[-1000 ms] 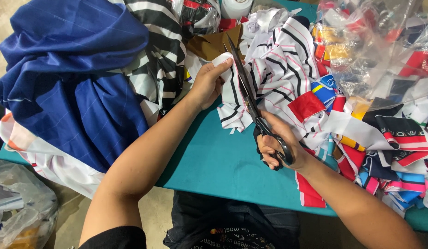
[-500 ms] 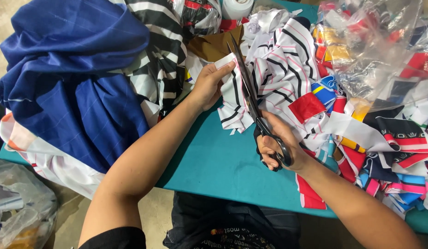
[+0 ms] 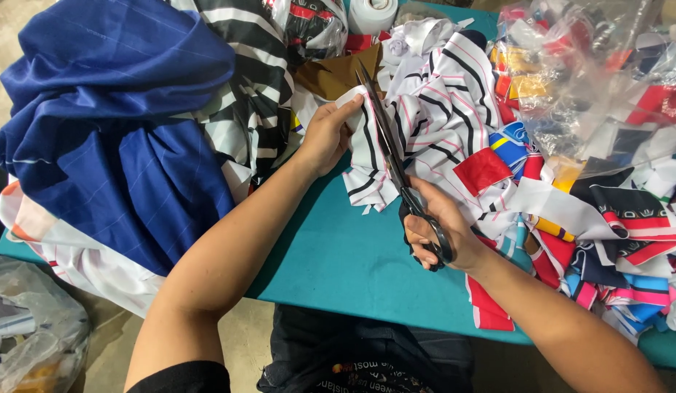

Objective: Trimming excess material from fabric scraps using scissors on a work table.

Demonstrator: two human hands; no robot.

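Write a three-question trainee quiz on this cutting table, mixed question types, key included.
1. True or false: the right hand holds the black scissors by their handles.
2. What does the left hand grip?
A) a clear plastic bag
B) the edge of the white striped fabric
C) a roll of tape
3. Fill in: the big folded cloth lying left of the left arm is ____ in colour.

Key: 1 true; 2 B; 3 blue.
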